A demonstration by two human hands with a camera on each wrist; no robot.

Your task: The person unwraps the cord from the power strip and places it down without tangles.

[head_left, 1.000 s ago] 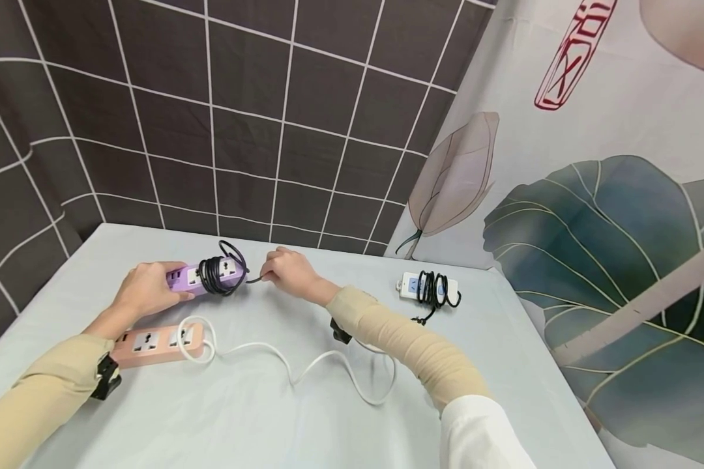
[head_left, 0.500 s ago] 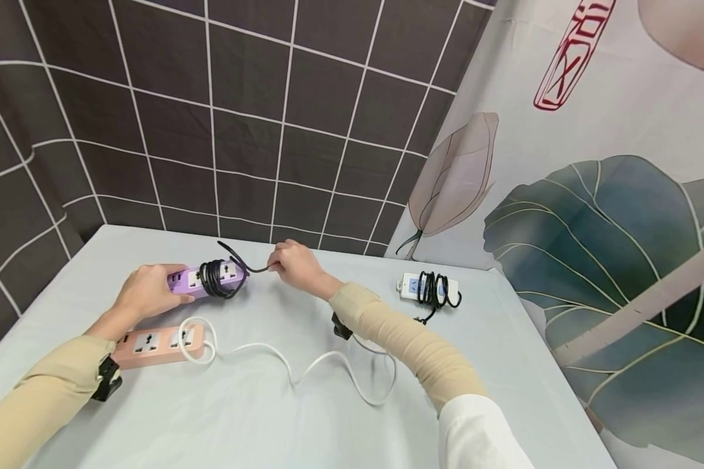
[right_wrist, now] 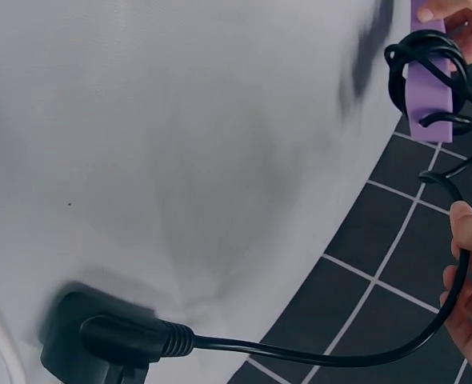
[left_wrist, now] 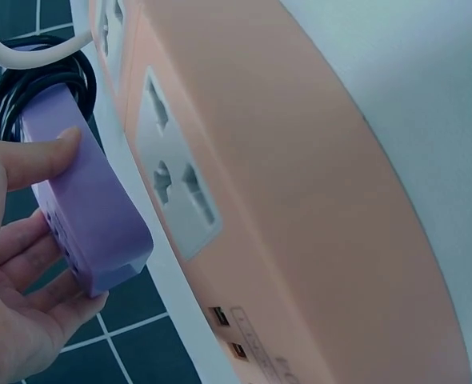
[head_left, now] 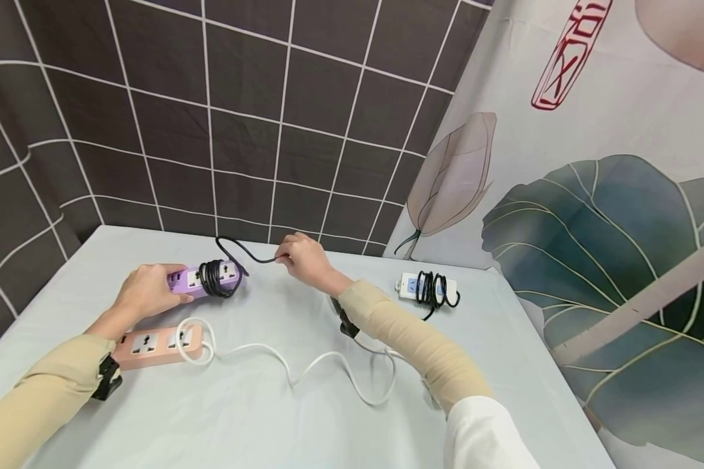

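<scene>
My left hand (head_left: pixel 146 291) grips the left end of a purple power strip (head_left: pixel 178 281), with the thumb on one side and fingers on the other in the left wrist view. Black cord (head_left: pixel 212 280) is wound in several turns around the strip's right part. A loose length of it arcs over to my right hand (head_left: pixel 309 262), which pinches it between thumb and fingers. In the right wrist view the cord runs on past the hand to a black plug (right_wrist: pixel 112 340) close to the camera.
An orange power strip (head_left: pixel 158 355) lies in front of the left hand, its white cord (head_left: pixel 270 346) snaking right across the table (head_left: pixel 258 423). Further right sits a white power strip (head_left: pixel 409 286) wrapped in black cord. A dark tiled-pattern cloth (head_left: pixel 246 143) hangs behind the table.
My right hand has moved away to the right and slightly back, drawing out a longer loose length of black cord. The left hand and purple strip stay nearly in place.
</scene>
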